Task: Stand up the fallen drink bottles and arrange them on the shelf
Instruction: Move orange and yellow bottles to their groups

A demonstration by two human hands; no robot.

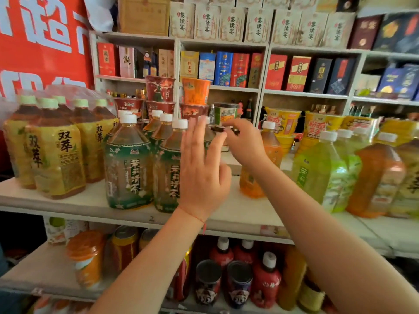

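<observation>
Two hands among the tea bottles on the middle shelf

The left hand [203,168] is raised with its fingers spread and loose, gripping nothing, its back to the camera, in front of the green-label tea bottles [128,164]. A thin red string circles its wrist. The right hand [243,141] reaches further in with thumb and fingertips pinched on a small dark object [221,129]; it is too blurred to say what it is. That pinch sits at cap height, just beside the white cap of a bottle that is mostly hidden behind the left hand.

Around the hands, all bottles in view on the shelf [238,214] stand upright. About six white caps show in the green-label cluster, with two bottles fully visible in the front row. Just right of the right forearm stands one orange-label bottle [268,155]. Further right are two light-green bottles [322,168] and one larger orange-label bottle [377,177] at the shelf's front. To the far left is a plastic-wrapped pack of yellow-label tea bottles [56,150], five pale green caps visible.

Behind the bottles, instant noodle cups [159,88] are stacked: five in the red-and-orange stack, three yellow ones to the right. The lower shelf holds red bottles and cans
</observation>
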